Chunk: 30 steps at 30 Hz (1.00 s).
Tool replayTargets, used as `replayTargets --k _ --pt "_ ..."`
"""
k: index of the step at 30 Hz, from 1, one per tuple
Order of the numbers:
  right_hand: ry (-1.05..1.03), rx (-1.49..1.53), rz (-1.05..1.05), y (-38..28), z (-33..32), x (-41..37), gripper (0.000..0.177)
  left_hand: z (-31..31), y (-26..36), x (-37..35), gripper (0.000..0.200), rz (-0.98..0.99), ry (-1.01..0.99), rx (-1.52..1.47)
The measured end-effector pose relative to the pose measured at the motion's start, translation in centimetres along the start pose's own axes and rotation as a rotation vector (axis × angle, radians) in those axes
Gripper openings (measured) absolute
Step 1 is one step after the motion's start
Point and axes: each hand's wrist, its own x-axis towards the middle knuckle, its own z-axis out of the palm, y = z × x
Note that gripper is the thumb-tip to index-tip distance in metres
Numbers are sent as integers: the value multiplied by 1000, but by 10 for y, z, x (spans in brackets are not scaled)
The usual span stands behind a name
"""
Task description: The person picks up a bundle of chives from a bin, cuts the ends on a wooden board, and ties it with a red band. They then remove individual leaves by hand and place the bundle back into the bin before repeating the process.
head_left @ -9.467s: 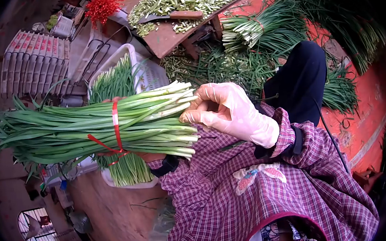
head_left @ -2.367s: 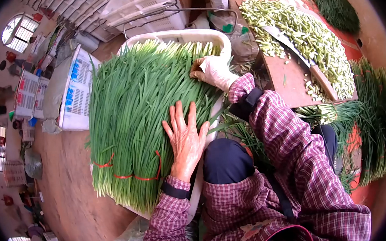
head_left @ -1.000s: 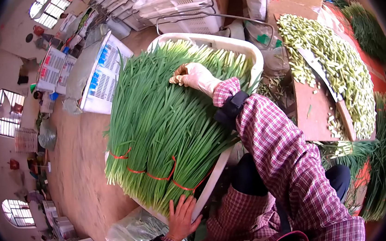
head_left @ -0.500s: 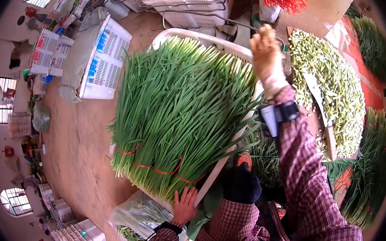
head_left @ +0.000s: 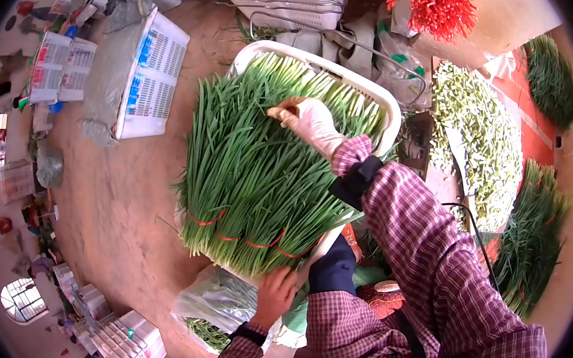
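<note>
Bundles of green chives (head_left: 250,162) fill a white plastic crate (head_left: 391,117), their pale stalk ends lying at both the far and near sides. Red bands (head_left: 265,242) circle the near bundles. Over the middle of the leaves is my right hand (head_left: 309,123), in a pale glove. Its fingers are apart, loosely bent, with the tips at the leaves. My left hand (head_left: 275,296) is bare and closed at the crate's near edge, just below the banded stalks; its fingertips are partly hidden there.
Cut pale stalks (head_left: 489,139) are heaped on the right beside a knife (head_left: 461,162). Red ties (head_left: 441,9) hang above. Stacked white crates (head_left: 283,0) stand behind, more chives (head_left: 530,238) lie right, and a plastic bag (head_left: 218,296) sits near my left arm.
My right hand has swung left from beyond the crate's right side onto the chives. My left hand has slid slightly toward me, its fingers drawing together. The camera view has shifted a little.
</note>
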Motion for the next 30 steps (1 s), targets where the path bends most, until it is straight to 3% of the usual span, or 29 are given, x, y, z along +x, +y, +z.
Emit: replayTargets --k 1,4,7,11,12,13,15,17,19,21,22,27,30 --pt "18 -111 -33 7 11 11 35 -24 -6 12 55 -102 89 -7" --pt "-28 -304 37 -1 24 25 35 -71 -65 62 74 -489 376 -68" --pt "7 -260 124 4 32 31 20 -95 -144 128 101 -631 479 -106" --pt "210 472 188 15 6 28 11 -103 -224 199 108 -753 473 -235" --pt "381 611 276 20 -15 34 11 -102 -245 210 107 -750 476 -338" --pt "372 602 282 36 -41 37 11 -101 -257 215 107 -750 483 -439" --pt "424 1693 -45 75 -94 34 31 -103 -251 227 105 -717 464 -381" --pt "668 1500 123 59 -113 32 26 -98 -238 234 103 -687 444 -246" --pt "654 1032 122 26 -99 21 35 -96 -223 234 103 -752 409 -149" --pt "498 566 28 1 -82 16 34 -82 -219 233 101 -752 408 -46" --pt "407 515 -65 -31 -61 8 33 -82 -211 234 100 -727 457 -22" --pt "105 329 -196 -67 18 21 22 -80 -204 235 98 -712 535 52" --pt "-50 13 -87 -69 52 38 17 -76 -206 234 98 -683 586 87"
